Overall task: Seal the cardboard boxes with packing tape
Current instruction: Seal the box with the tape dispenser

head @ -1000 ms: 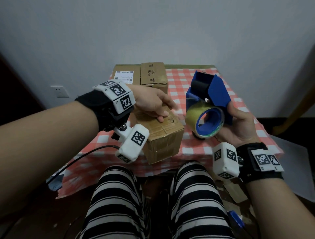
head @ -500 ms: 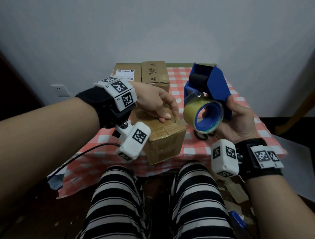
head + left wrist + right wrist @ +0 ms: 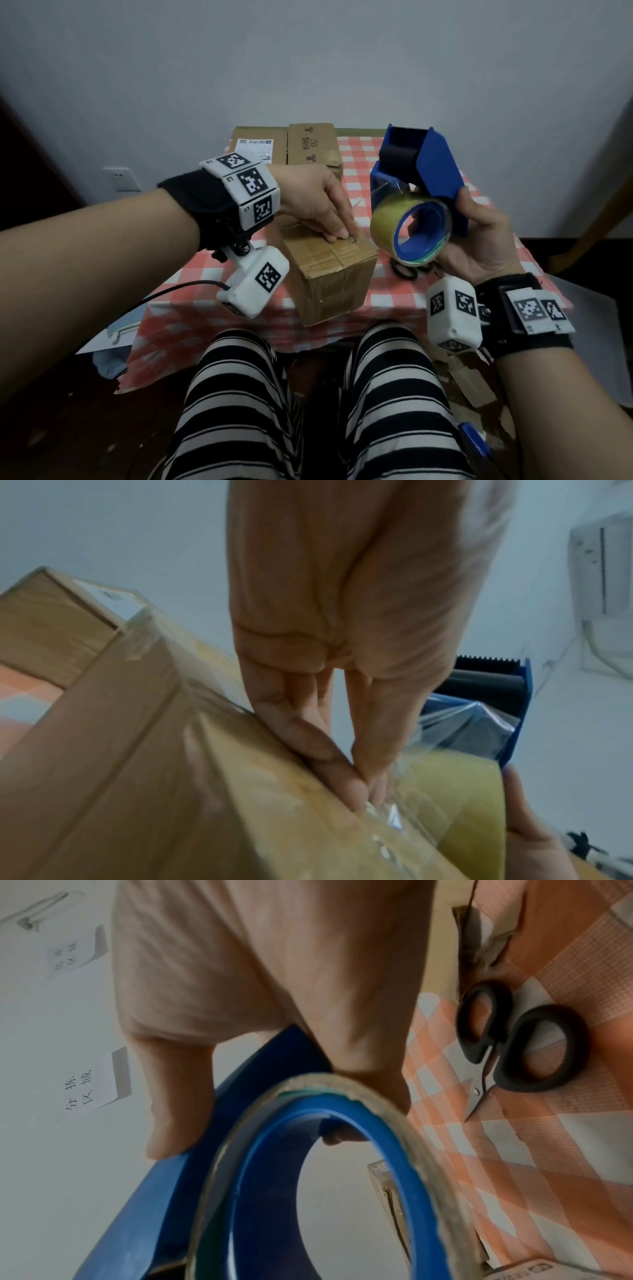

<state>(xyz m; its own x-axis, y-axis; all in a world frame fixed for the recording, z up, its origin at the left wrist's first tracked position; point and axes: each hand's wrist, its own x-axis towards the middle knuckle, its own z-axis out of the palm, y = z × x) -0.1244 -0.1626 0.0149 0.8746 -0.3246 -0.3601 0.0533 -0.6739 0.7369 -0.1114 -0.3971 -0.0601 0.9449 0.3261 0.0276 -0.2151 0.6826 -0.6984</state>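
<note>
- I am pressing the left hand (image 3: 313, 202) onto the top of the near box (image 3: 329, 270), fingertips (image 3: 346, 783) pinching the clear tape end (image 3: 387, 813) down at the box's right top edge.
- I am holding the dispenser (image 3: 428, 171) in the right hand (image 3: 479, 240), thumb and fingers wrapped around its blue frame; the roll (image 3: 409, 229) is hanging just off the box's right side, above the cloth (image 3: 394, 298).
- The relation that matters: the tape is running from the roll leftward to my left fingertips, so the strip's long axis is crossing the box's top from right to left. The left hand is the nearer one to the seam; the right is clear of the box.
- I am judging that the next pull should carry the dispenser across the top while the left fingers anchor the end.
- Scissors (image 3: 520, 1039) are lying on the cloth under the roll; two more boxes (image 3: 284, 145) are sitting at the far edge.
</note>
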